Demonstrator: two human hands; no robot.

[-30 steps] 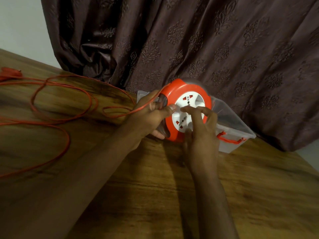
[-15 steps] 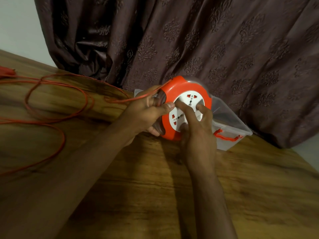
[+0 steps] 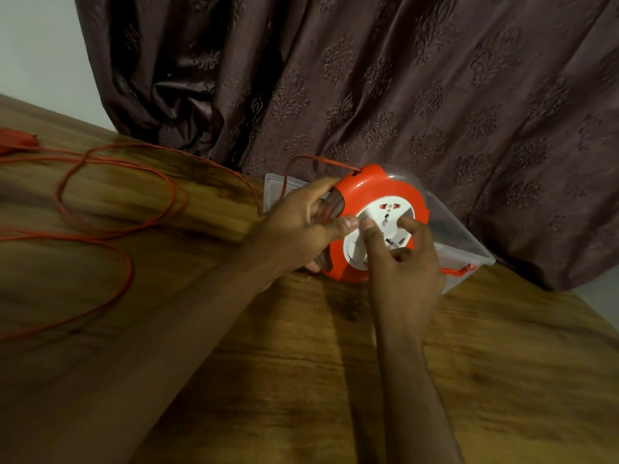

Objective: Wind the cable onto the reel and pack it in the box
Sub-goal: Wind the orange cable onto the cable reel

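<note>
An orange cable reel (image 3: 375, 192) with a white socket face stands on edge on the wooden table (image 3: 301, 380). My left hand (image 3: 298, 226) grips its left rim, thumb against the white face. My right hand (image 3: 402, 259) has its fingertips on the white socket disc. The orange cable (image 3: 117, 229) enters the reel at its top and lies in loose loops across the table to the left. Its orange plug (image 3: 15, 140) rests at the far left edge. A clear plastic box (image 3: 465, 249) with an orange handle sits right behind the reel.
A dark patterned curtain (image 3: 368, 78) hangs directly behind the box and the table's far edge. A pale wall (image 3: 37, 51) shows at the upper left.
The white socket disc has turned under my right fingers. The stretch of cable near the reel has risen over my left hand and now arches into the reel's top.
</note>
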